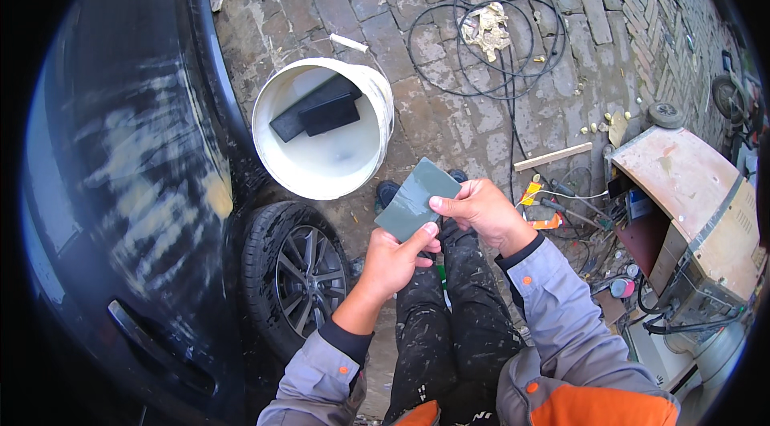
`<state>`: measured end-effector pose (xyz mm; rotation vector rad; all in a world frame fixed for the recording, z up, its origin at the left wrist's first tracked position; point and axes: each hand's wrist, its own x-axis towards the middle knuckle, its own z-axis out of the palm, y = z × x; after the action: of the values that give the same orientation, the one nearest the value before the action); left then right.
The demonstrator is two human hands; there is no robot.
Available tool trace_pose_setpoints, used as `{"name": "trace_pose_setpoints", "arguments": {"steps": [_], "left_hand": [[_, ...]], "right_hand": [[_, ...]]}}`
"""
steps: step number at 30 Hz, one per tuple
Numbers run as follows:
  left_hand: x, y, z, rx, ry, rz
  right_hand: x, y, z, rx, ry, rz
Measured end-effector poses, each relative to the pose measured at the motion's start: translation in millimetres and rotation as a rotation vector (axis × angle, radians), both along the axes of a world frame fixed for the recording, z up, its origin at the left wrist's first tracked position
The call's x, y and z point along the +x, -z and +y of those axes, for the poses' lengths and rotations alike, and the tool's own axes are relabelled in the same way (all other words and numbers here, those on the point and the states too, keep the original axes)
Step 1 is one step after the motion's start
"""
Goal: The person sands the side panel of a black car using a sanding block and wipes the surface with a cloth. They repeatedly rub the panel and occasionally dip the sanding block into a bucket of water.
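Between my two hands is a grey-green, wet-looking sheet of sandpaper (pixel 419 200), held out flat in front of my legs. My left hand (pixel 395 256) pinches its lower edge with the thumb on top. The right hand (pixel 480 213) grips its right side, thumb pressed on the upper face; the fingers of both are partly hidden beneath. To the left of the sheet stands a white bucket (pixel 269 149) of cloudy water with two black blocks (pixel 330 115) in it. A dark car panel (pixel 160 177) with whitish scuffed patches lies further left, above a wheel (pixel 297 277).
A black hose (pixel 553 57) lies coiled on the brick paving ahead, with crumpled paper (pixel 486 30) inside the coil. A wooden strip (pixel 553 156) is on the ground to the right. Beyond it stands a worn beige machine housing (pixel 682 177) amid cables and clutter.
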<state>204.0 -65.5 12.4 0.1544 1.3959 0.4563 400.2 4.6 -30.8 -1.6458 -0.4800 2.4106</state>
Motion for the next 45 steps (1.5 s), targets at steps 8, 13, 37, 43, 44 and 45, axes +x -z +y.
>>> {"name": "trace_pose_setpoints", "arguments": {"steps": [8, 13, 37, 43, 44, 45], "left_hand": [[1.0, 2.3, 5.7, -0.012, 0.025, 0.002], [-10.3, 6.0, 5.7, -0.012, -0.063, 0.097], [-130.5, 171.4, 22.4, 0.035, -0.023, 0.513], [-146.3, 293.1, 40.3, 0.095, 0.641, 1.081], [-143.9, 298.5, 40.2, 0.159, 0.691, 1.088], [-140.9, 300.7, 41.4, 0.225, 0.740, 1.090]], "right_hand": [[18.5, 22.7, 1.6, -0.045, 0.227, -0.044], [-5.8, 13.0, 7.7, -0.005, 0.546, -0.215], [-45.0, 110.0, 12.8, 0.118, 0.902, -0.397], [6.8, 196.6, 35.1, 0.963, -0.348, -1.057], [19.6, 200.9, 44.8, 0.958, -0.429, -1.107], [30.0, 206.3, 56.4, 0.942, -0.511, -1.167]]}}
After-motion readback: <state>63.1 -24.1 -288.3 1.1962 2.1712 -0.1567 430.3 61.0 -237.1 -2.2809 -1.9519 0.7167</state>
